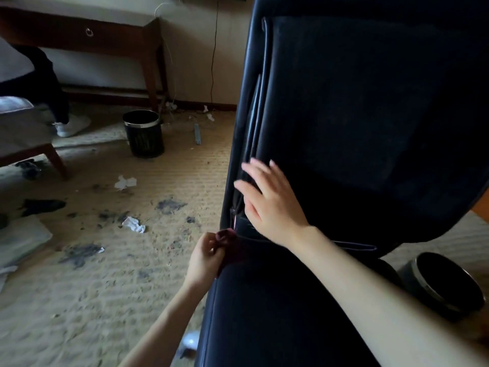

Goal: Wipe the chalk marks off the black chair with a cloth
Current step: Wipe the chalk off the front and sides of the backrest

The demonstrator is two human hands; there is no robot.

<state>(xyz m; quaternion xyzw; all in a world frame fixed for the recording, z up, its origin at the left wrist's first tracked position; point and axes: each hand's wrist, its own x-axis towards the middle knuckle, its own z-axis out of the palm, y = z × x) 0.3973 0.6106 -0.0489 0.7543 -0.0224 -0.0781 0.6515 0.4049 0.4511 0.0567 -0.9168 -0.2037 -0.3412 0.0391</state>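
The black chair (357, 107) fills the right half of the view, its backrest rising away from me and its seat running toward the bottom edge. My right hand (267, 200) lies flat with fingers spread on the backrest's lower left side, near the piping. My left hand (205, 256) pinches a dark red cloth (230, 243) at the left end of the crease between seat and backrest. A faint pinkish streak (234, 221) shows just above the cloth; I cannot tell whether it is chalk.
The beige carpet (111, 287) carries dark stains and crumpled paper scraps (133, 225). A black bin (144, 133) stands by a wooden desk (111, 38). Another black bin (444, 284) sits right of the chair. A person's leg and white shoe (70, 125) are at far left.
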